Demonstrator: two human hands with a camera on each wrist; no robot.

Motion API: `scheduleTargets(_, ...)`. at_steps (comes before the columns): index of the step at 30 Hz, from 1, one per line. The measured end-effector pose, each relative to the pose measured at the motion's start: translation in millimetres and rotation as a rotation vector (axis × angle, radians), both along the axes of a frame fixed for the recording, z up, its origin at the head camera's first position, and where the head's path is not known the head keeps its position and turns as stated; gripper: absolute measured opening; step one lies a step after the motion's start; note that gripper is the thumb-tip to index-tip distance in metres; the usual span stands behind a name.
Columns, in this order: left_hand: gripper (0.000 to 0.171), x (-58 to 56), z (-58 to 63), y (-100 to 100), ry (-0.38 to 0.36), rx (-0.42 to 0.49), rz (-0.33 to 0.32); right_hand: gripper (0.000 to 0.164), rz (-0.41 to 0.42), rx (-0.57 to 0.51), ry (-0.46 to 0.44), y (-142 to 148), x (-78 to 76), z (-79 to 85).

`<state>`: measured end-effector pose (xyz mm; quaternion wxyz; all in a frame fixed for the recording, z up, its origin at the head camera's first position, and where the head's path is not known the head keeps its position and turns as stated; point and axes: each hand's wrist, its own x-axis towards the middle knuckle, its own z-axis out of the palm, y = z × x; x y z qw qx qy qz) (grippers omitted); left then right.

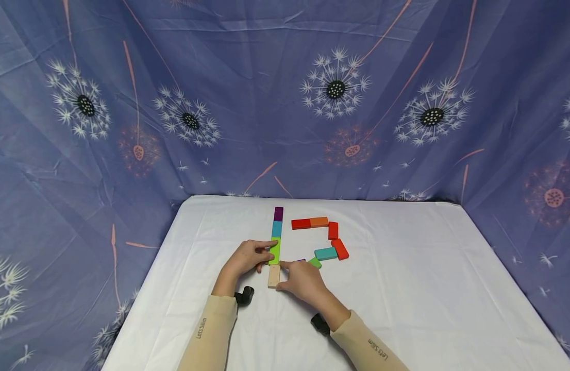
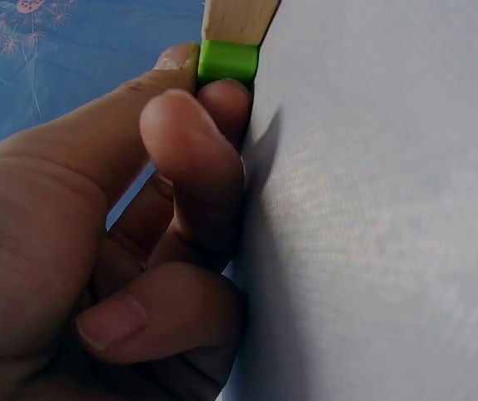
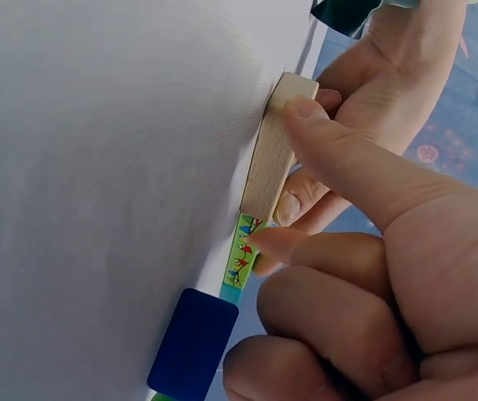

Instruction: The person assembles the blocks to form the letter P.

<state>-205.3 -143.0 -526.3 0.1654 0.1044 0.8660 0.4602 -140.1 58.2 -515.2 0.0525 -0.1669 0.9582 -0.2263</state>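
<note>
A straight row of blocks runs away from me in the head view: a plain wooden block (image 1: 274, 276) nearest, then a lime green block (image 1: 275, 249), a blue block (image 1: 277, 229) and a purple block (image 1: 278, 214). My left hand (image 1: 246, 256) pinches the lime green block from the left, with thumb and fingertip at its end in the left wrist view. From the right, my right hand (image 1: 306, 281) holds the plain wooden block (image 3: 274, 150), thumb by its near end and index finger at the joint with the printed green block (image 3: 243, 251).
Right of the row, a curved line holds a red block (image 1: 301, 224), an orange block (image 1: 319, 222), two more red ones, a teal block (image 1: 325, 253) and a green block (image 1: 315, 263). A dark blue block (image 3: 193, 342) lies near my right fingers. White cloth covers the table (image 1: 419, 288).
</note>
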Motion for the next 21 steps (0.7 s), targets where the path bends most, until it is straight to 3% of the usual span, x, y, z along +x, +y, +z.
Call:
scheduleTargets(14, 0.048, 0.1, 0.2, 0.2, 0.004, -0.015, 0.007, 0.055, -0.006, 0.014, 0.006, -0.9, 0.8, -1.8)
scheduleTargets(21, 0.048, 0.6, 0.4, -0.1, -0.001, -0.007, 0.004, 0.07, 0.006, 0.012, -0.018, 3.6, 0.3, 1.4)
